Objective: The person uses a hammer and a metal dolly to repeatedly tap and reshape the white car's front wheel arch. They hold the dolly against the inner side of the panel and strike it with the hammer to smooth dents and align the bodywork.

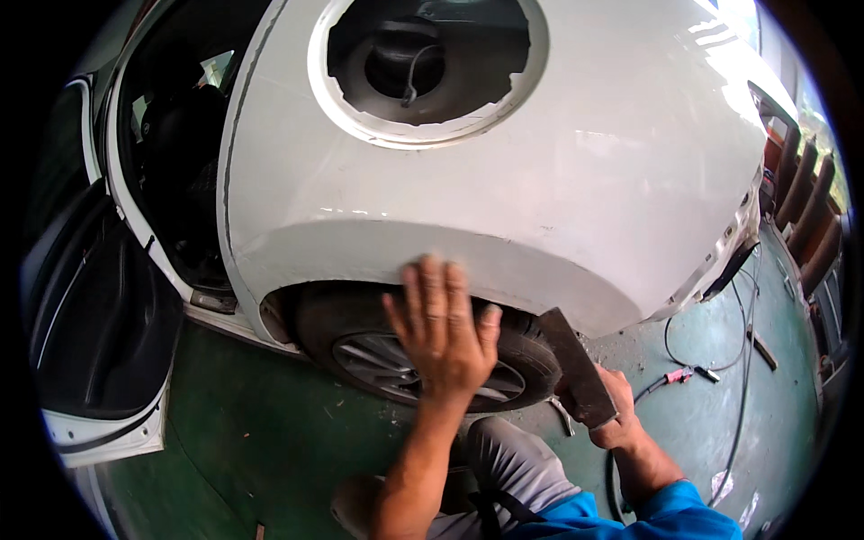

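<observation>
A white car's rear side panel (486, 189) fills the upper middle, with a duller, matte band (378, 247) along the wheel arch. My left hand (441, 333) lies palm down with fingers spread, its fingertips at the arch's lip and slightly blurred. Beneath it are the black tyre (531, 355) and the silver wheel (364, 355), partly covered by that hand. Right of the wheel, my right hand (616, 409) grips a flat, dark metal bar (576, 364) that slants up toward the arch; its underside is hidden.
Above is a rounded opening (432, 135) with a ragged inner edge. An open car door (108, 324) stands at the left. On the green floor (261, 432) at the right lie cables (749, 360), a red-and-black connector (679, 374) and a short bar (763, 349). Dark cylinders (814, 202) line the far right.
</observation>
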`<state>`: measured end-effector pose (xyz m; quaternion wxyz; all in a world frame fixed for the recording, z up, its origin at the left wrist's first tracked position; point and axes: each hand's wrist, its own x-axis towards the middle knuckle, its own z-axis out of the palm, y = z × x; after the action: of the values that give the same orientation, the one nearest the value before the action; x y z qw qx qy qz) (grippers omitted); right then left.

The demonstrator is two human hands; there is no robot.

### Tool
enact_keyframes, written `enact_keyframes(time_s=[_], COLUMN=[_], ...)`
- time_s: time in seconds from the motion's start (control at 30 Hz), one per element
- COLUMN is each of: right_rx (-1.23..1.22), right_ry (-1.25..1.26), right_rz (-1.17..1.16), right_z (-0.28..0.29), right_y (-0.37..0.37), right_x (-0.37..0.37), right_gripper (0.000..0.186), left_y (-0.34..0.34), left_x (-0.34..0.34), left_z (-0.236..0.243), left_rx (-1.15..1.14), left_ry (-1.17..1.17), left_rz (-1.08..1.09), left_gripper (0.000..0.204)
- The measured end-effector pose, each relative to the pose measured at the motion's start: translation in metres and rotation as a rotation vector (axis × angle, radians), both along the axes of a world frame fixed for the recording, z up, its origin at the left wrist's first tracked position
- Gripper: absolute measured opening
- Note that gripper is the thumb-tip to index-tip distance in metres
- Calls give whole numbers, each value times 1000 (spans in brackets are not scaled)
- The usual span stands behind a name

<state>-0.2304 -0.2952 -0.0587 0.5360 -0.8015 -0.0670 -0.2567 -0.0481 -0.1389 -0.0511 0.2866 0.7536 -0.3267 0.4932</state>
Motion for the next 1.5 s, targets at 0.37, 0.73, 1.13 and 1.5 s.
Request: enact_keyframes(time_s=[0.37, 0.73, 1.13, 1.5], right_rx=[-276, -392, -468, -403], right_ry=[-33, -129, -61, -8], right_rz=[84, 148, 155, 78], right_z=[25, 32, 47, 52], right_y=[27, 36, 49, 55], right_x=[39, 61, 78, 91], right_gripper=[38, 44, 39, 39], left_y=[10, 22, 41, 58], left_x=[1, 12, 33, 51], left_z=[-16, -6, -6, -9], left_rx=[-31, -106, -151, -229], left_ry=[4, -4, 21, 55], left_rz=[-6, 58, 132, 140], left_gripper=[59, 58, 67, 68])
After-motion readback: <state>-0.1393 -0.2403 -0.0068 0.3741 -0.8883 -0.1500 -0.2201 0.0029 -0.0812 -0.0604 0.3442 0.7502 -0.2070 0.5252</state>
